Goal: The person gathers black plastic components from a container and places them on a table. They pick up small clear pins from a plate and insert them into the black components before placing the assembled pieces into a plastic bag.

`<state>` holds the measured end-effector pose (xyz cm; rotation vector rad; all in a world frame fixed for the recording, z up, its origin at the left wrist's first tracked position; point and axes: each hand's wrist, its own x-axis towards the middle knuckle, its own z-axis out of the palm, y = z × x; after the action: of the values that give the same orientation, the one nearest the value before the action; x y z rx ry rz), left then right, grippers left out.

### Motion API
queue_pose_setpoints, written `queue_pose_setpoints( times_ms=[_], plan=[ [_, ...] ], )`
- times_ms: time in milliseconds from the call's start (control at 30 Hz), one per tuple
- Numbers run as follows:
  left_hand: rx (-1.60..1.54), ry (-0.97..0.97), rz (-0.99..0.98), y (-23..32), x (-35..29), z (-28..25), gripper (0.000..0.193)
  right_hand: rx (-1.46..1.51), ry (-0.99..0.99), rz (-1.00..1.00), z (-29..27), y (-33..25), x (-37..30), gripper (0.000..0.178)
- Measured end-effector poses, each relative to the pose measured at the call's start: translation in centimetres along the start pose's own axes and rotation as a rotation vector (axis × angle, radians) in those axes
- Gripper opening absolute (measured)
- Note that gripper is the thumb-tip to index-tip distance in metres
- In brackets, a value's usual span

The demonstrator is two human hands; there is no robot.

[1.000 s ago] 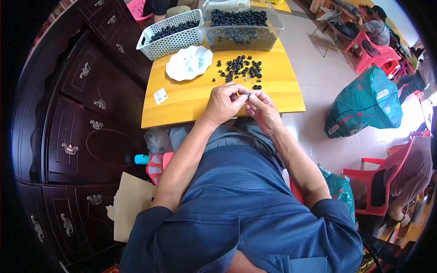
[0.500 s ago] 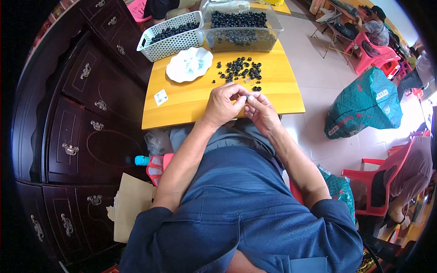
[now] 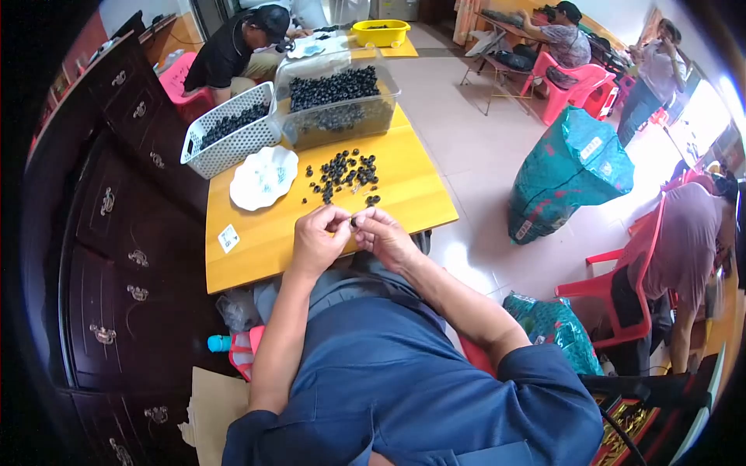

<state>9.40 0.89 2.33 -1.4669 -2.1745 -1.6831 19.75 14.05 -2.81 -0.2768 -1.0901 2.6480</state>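
The yellow wood-topped table [image 3: 264,260] spreads out in front of me, its near edge close to my lap, so everything sits ahead of my hands. At the back, the big clear plastic tub [image 3: 365,124] full of black pieces stands touching or just beside the white perforated plastic basket [image 3: 233,147], also loaded; that likely leaves the front free for close work. Nearer sits the scalloped white plate [image 3: 247,175], and right of it a loose scatter of small black pieces [image 3: 338,171], probably spread out so single ones lift easily. My left hand [image 3: 317,237] curls in, thumb and forefinger drawn together; whether they grip anything, I can't tell. My right hand [image 3: 388,239] pinches the small round black piece [image 3: 354,221] between thumb and forefinger, right by my left fingertips, above the near edge, presumably to steady it from both sides.
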Motion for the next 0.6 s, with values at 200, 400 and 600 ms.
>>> queue_pose_setpoints(
  times_ms=[200, 400, 600],
  plan=[
    [0.094, -0.037, -0.022, 1.0, 0.0, -0.5, 0.005, -0.077, 0.035, -0.015, 0.1, 0.0, 0.0, 0.010],
    [0.111, -0.059, -0.010, 1.0, 0.2, -0.8, 0.008, -0.116, 0.056, -0.046, 0.3, -0.5, -0.1, 0.007],
    [-0.001, -0.045, -0.054, 0.8, 0.0, -1.0, 0.010, -0.103, 0.008, 0.000, 0.3, -0.7, -0.2, 0.010]
  ],
)
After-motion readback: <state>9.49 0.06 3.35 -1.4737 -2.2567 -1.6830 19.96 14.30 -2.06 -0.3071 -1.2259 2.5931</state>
